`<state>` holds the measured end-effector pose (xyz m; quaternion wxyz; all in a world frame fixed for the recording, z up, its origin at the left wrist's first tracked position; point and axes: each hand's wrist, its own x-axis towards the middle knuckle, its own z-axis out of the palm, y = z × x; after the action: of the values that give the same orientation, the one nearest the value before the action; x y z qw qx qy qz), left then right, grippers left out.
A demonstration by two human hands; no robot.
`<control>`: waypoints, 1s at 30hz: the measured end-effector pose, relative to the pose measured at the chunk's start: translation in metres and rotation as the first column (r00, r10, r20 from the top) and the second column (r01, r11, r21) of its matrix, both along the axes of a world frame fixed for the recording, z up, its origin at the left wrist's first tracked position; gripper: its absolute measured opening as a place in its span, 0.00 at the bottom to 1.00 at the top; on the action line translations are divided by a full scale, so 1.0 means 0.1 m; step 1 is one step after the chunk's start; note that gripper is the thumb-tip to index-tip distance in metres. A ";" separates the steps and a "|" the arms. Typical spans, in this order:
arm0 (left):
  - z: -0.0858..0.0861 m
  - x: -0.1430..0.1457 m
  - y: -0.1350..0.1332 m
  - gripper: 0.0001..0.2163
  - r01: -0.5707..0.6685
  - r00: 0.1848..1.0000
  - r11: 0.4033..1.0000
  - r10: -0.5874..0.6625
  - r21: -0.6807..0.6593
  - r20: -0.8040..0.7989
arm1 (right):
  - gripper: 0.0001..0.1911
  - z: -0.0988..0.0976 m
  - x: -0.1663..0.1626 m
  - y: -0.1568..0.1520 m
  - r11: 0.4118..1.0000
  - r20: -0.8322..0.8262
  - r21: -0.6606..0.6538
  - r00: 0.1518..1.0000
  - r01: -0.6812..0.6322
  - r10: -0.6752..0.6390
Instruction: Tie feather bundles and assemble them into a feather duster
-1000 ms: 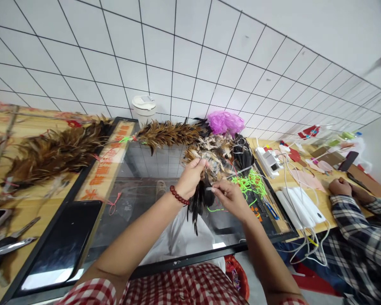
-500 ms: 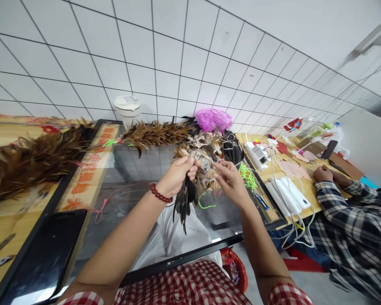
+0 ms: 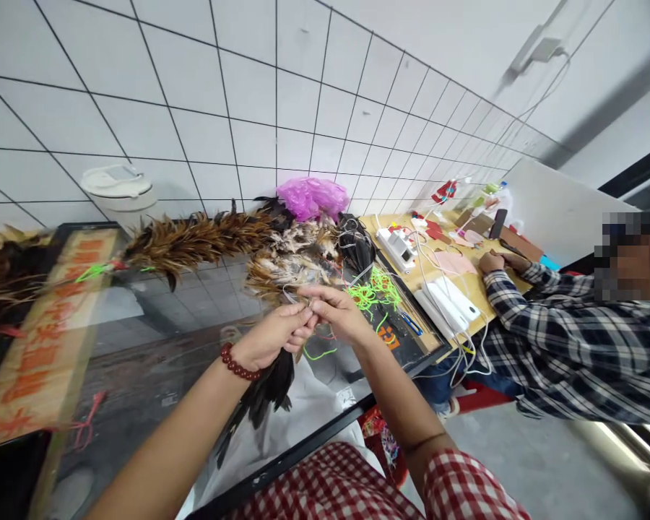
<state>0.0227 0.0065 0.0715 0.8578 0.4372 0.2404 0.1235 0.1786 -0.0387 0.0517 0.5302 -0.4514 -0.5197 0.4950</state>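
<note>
My left hand [image 3: 279,334], a beaded bracelet at its wrist, is closed on a bunch of dark feathers [image 3: 274,383] that hangs below it over the table's front part. My right hand [image 3: 340,314] pinches at the same spot, its fingertips against those of the left; what lies between them is too small to make out. Just beyond both hands lies a loose pile of brown and pale feathers [image 3: 292,266]. A green string [image 3: 321,354] curls on the glass tabletop [image 3: 141,361] below the right hand.
A long brown feather strand [image 3: 200,242] stretches left from the pile. Behind stand a pink plastic bag [image 3: 313,198] and a white lidded bin [image 3: 120,191]. Green cords [image 3: 376,289], blue-handled snips [image 3: 412,323] and a power strip [image 3: 396,249] lie rightward. A person in a plaid shirt [image 3: 552,325] sits there.
My view has swung to the right. My right hand, apart from the left before, has come in to meet its fingertips. The dark feathers remain in my left hand.
</note>
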 end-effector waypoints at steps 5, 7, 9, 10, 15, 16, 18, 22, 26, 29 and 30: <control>-0.03 0.05 -0.07 0.15 0.030 0.999 0.998 -0.030 -0.046 0.014 | 0.14 -0.08 0.01 -0.10 0.989 -0.012 0.077 0.992 0.126 -0.125; -0.06 0.09 -0.10 0.15 -0.009 1.000 1.000 0.010 -0.030 0.007 | 0.13 -0.04 0.10 -0.21 0.983 0.070 0.098 0.984 0.155 -0.163; -0.09 0.12 -0.10 0.15 -0.056 0.998 0.998 0.056 -0.025 -0.010 | 0.15 0.02 0.33 -0.39 0.968 0.255 0.089 0.934 0.235 -0.250; -0.10 0.13 -0.10 0.15 -0.087 0.996 0.996 0.087 -0.028 -0.013 | 0.18 0.04 0.49 -0.51 0.945 0.385 0.086 0.865 0.315 -0.323; -0.05 0.09 -0.03 0.13 -0.221 0.975 0.973 0.221 -0.068 -0.003 | 0.10 -0.03 1.31 -1.11 0.751 0.949 0.009 0.232 0.660 -0.215; -0.03 0.08 -0.01 0.13 -0.242 0.970 0.967 0.242 -0.075 -0.004 | 0.11 -0.08 1.39 -1.18 0.728 0.969 -0.026 0.197 0.686 -0.151; 0.01 0.07 0.00 0.12 -0.264 0.964 0.961 0.265 -0.086 -0.002 | 0.12 -0.20 1.44 -1.25 0.705 0.977 -0.084 0.197 0.704 -0.082; 0.05 0.06 -0.01 0.12 -0.256 0.966 0.963 0.259 -0.085 0.020 | 0.09 -0.33 1.37 -1.22 0.734 0.970 -0.045 0.206 0.678 -0.131; 0.08 0.02 0.01 0.12 -0.262 0.963 0.963 0.265 -0.066 0.046 | 0.14 -0.13 1.43 -1.23 0.687 0.899 0.132 0.206 0.714 -0.386; 0.10 -0.01 0.03 0.12 -0.279 0.958 0.959 0.281 -0.050 0.049 | 0.15 0.10 1.52 -1.23 0.697 0.786 0.195 0.314 0.690 -0.532; 0.10 -0.01 0.04 0.11 -0.283 0.957 0.958 0.285 -0.048 0.051 | 0.15 0.17 1.54 -1.22 0.718 0.740 0.187 0.385 0.671 -0.552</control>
<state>0.0213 0.0105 0.0817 0.8464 0.3769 0.2785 0.2528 0.3325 -0.1606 0.0689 0.3744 -0.8089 -0.4486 0.0651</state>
